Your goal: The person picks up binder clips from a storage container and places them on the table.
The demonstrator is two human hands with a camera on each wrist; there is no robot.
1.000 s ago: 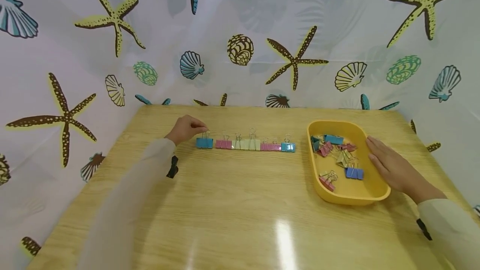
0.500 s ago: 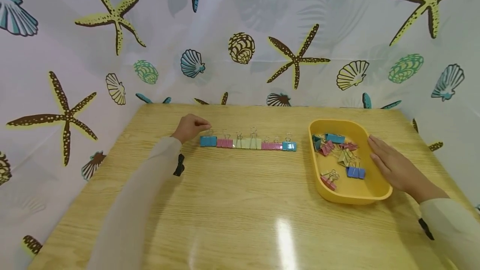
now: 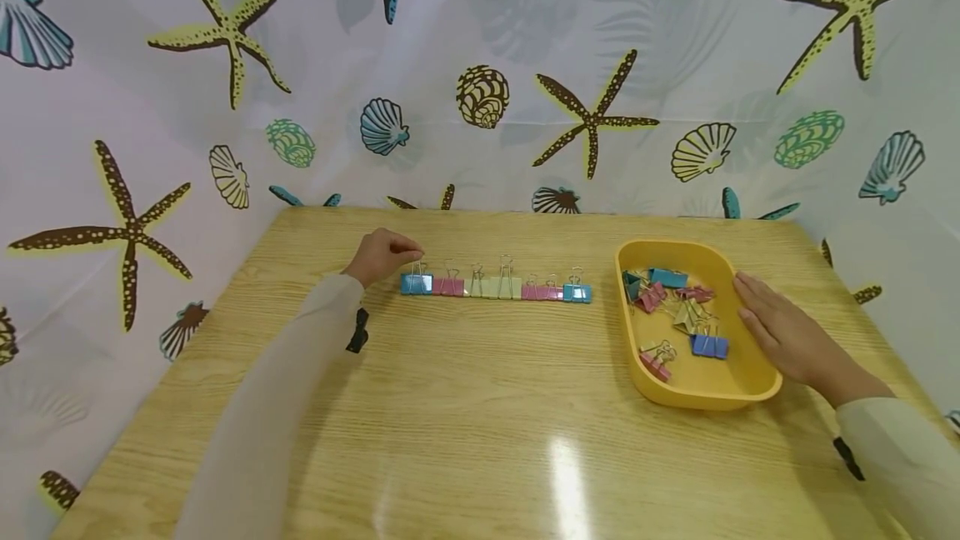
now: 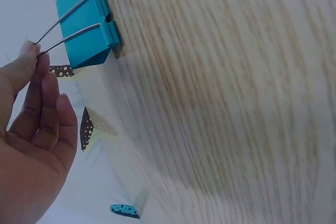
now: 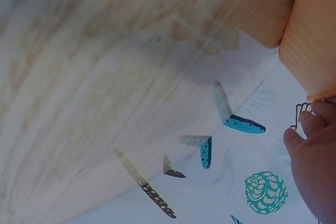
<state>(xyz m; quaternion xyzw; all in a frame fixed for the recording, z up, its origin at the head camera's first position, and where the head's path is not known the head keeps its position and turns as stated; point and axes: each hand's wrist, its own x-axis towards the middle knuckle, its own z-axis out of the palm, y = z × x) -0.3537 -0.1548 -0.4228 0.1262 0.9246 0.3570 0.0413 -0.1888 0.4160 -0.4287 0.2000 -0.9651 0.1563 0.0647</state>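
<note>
In the head view my left hand (image 3: pixel 382 257) is at the left end of a row of binder clips. Its thumb and forefinger pinch the wire handle of a blue binder clip (image 4: pixel 86 24), which stands right beside a pink binder clip (image 3: pixel 448 286). Farther along the row come pale yellow clips (image 3: pixel 491 287), more pink clips (image 3: pixel 542 292) and a blue clip (image 3: pixel 577 293) at the right end. My right hand (image 3: pixel 787 336) rests with extended fingers against the right side of a yellow tray (image 3: pixel 697 400).
Inside the tray lie loose binder clips, among them a dark blue one (image 3: pixel 708 346), a pinkish-red one (image 3: pixel 655 365) and a teal one (image 3: pixel 667 278). A patterned cloth (image 3: pixel 315 73) hangs behind the wooden table (image 3: pixel 465 423).
My left hand has shifted slightly right with the blue binder clip, closing the gap to the pink clip. The right hand has stayed at the tray.
</note>
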